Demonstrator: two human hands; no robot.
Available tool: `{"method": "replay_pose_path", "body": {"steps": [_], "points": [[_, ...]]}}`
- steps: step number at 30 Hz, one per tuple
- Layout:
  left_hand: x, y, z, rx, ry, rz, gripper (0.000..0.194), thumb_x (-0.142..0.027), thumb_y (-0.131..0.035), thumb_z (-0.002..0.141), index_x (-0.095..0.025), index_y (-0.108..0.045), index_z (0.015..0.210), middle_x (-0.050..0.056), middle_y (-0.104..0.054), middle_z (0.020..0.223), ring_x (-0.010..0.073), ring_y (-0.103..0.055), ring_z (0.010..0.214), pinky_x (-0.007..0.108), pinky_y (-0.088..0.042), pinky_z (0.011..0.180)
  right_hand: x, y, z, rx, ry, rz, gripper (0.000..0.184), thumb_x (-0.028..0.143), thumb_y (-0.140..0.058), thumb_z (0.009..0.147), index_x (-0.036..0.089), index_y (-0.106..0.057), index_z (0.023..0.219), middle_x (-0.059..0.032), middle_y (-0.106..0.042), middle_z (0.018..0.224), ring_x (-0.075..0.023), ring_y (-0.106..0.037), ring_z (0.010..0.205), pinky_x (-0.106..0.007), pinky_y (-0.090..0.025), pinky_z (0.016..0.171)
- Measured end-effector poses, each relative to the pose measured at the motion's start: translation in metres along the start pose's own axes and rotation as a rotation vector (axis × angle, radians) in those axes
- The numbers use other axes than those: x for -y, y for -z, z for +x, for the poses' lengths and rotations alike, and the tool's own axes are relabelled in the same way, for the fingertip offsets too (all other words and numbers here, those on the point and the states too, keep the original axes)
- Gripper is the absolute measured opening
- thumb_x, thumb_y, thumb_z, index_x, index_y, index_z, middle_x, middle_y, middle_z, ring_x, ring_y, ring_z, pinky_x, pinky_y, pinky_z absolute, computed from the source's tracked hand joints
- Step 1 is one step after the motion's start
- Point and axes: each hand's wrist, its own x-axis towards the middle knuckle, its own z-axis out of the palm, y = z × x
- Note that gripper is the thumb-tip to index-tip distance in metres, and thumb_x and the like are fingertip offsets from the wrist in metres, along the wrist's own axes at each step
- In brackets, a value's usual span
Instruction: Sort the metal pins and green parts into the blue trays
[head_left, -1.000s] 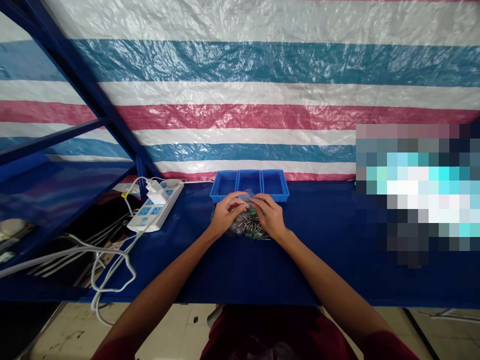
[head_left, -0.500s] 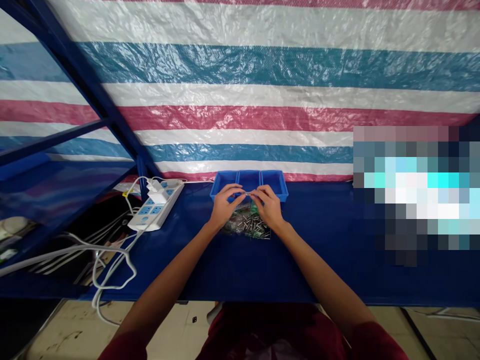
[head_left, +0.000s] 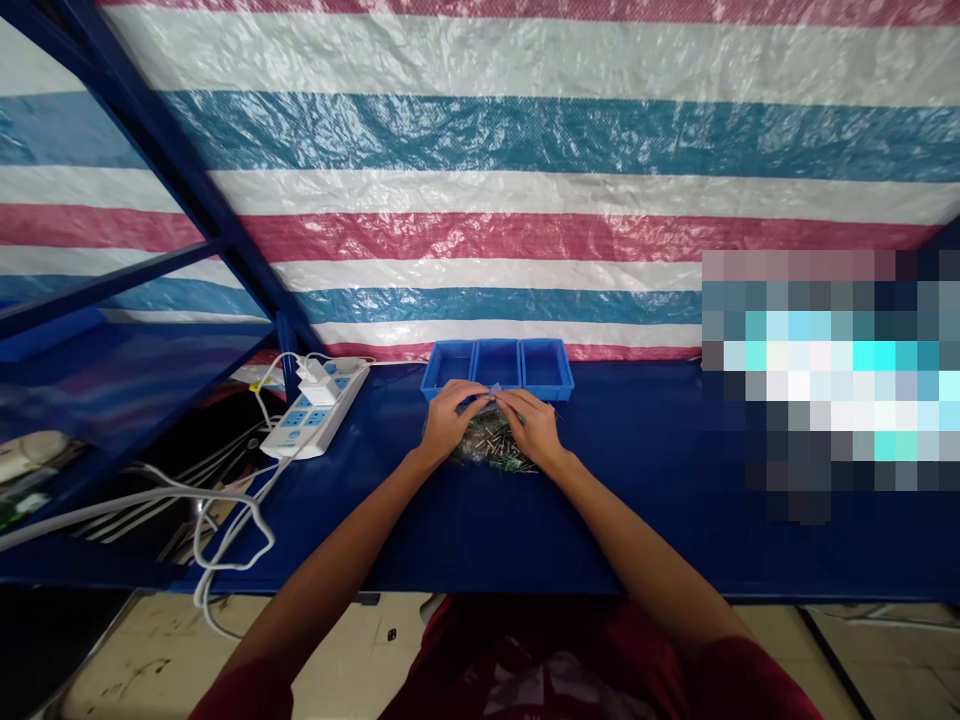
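Note:
A clear plastic bag (head_left: 491, 443) full of small metal and green parts lies on the blue table (head_left: 465, 520), just in front of a row of three blue bins (head_left: 498, 366). My left hand (head_left: 448, 421) and my right hand (head_left: 534, 424) both pinch the bag's top edge, fingers closed, thumbs and fingertips meeting near the middle. The bag's lower part rests on the table between my wrists.
A white power strip (head_left: 313, 411) with a plugged-in adapter lies at the left, its white cables (head_left: 225, 520) trailing off the table edge. A striped tarp (head_left: 525, 200) forms the back wall. A blue shelf frame (head_left: 112, 330) stands at the left. A blurred patch covers the right.
Both hands lifted the bag's top edge towards the bins, then came down a little again; they keep their pinch on it throughout.

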Motion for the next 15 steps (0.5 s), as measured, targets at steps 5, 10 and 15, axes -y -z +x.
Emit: {"method": "replay_pose_path", "body": {"steps": [5,10,15], "points": [[-0.0024,-0.0015,-0.0019,-0.034,0.012,0.010,0.020,-0.033,-0.058,0.092,-0.018,-0.070,0.089,0.006,-0.073,0.087,0.0193,-0.066,0.083,0.033,-0.052,0.081,0.0006,0.0020,-0.0005,-0.023,-0.016,-0.097,0.032,0.029,-0.044,0.097,0.020,-0.066,0.119,-0.0108,-0.065,0.106,-0.0161,-0.066,0.084,-0.027,-0.055,0.077],[-0.0064,-0.0017,-0.0037,-0.050,0.140,-0.082,0.023,-0.037,-0.061,0.088,-0.018,-0.072,0.092,0.006,-0.073,0.087,0.0181,-0.067,0.076,0.031,-0.054,0.075,0.0024,0.0037,-0.0009,0.003,0.037,-0.181,0.041,0.021,-0.038,0.098,0.025,-0.053,0.135,-0.0115,-0.060,0.115,-0.0167,-0.064,0.093,-0.025,-0.055,0.074],[-0.0049,-0.0011,-0.0025,-0.007,0.330,-0.330,0.034,-0.043,-0.064,0.084,-0.015,-0.071,0.100,0.004,-0.070,0.070,0.0150,-0.062,0.059,0.026,-0.052,0.059,0.0003,0.0036,-0.0019,0.089,0.110,-0.191,0.049,0.007,-0.031,0.094,0.025,-0.054,0.134,-0.0104,-0.059,0.117,-0.0137,-0.064,0.088,-0.023,-0.054,0.074]]}}
